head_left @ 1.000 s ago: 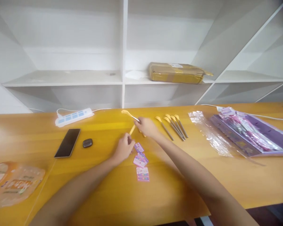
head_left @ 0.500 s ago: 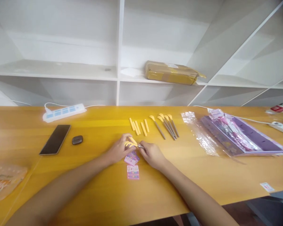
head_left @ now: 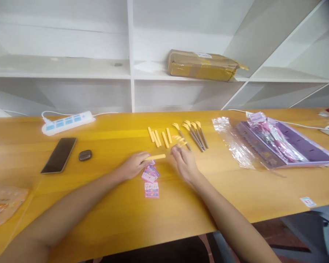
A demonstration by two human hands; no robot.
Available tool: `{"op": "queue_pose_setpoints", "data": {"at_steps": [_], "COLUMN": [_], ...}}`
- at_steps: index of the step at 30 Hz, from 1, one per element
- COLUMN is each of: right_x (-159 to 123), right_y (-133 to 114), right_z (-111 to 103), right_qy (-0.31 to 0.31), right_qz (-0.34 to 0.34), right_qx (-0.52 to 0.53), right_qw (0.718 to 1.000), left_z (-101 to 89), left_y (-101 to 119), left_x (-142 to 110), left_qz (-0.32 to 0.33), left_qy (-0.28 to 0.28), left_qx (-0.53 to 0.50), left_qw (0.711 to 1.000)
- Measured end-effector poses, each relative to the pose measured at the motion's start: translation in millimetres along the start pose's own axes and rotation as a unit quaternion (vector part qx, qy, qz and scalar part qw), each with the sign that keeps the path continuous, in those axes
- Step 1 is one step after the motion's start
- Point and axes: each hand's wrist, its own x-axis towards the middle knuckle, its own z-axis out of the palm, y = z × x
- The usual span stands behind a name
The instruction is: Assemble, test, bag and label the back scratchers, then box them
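Yellow tube [head_left: 157,157]: probably light, stiff; grip mid-length. Left hand [head_left: 135,165] pinches one end, fingers closed; right hand [head_left: 185,162] likewise pinches claw rod [head_left: 179,140].

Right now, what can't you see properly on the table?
All in the head view:
Yellow claw at the right hand: blurred, so its shape is unclear.
Pink cards: print too small to read; the farthest is partly covered by the left hand.
Orange-printed bag: cut off by the left edge.
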Motion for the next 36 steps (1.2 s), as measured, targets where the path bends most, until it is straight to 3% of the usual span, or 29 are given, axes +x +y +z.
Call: {"op": "queue_pose_setpoints", "data": {"at_steps": [5, 9, 12, 15, 24, 36], "right_x": [13, 21, 25, 25, 18, 16], "right_y": [8, 8, 5, 2, 0, 0], "right_z": [-2, -9, -15, -17, -4, -1], "right_qy": [0.123, 0.139, 0.170, 0.163, 0.112, 0.091], "right_qz": [0.013, 0.103, 0.108, 0.112, 0.129, 0.115], "right_qx": [0.121, 0.263, 0.339, 0.373, 0.385, 0.314], "right_qw": [0.985, 0.949, 0.919, 0.906, 0.907, 0.938], "left_z": [-2.4, -3.4, -4.0, -4.1, -2.6, -3.6], "left_y": [5, 5, 5, 5, 3, 10], "left_x": [-4, -4, -4, -4, -2, -2], "left_qz": [-0.035, -0.019, -0.016, -0.021, -0.013, -0.011], "left_qy": [-0.039, -0.048, -0.048, -0.049, -0.062, -0.065], "left_qx": [-0.015, -0.041, -0.051, -0.046, -0.005, 0.019], "left_qw": [0.999, 0.998, 0.997, 0.998, 0.998, 0.998]}}
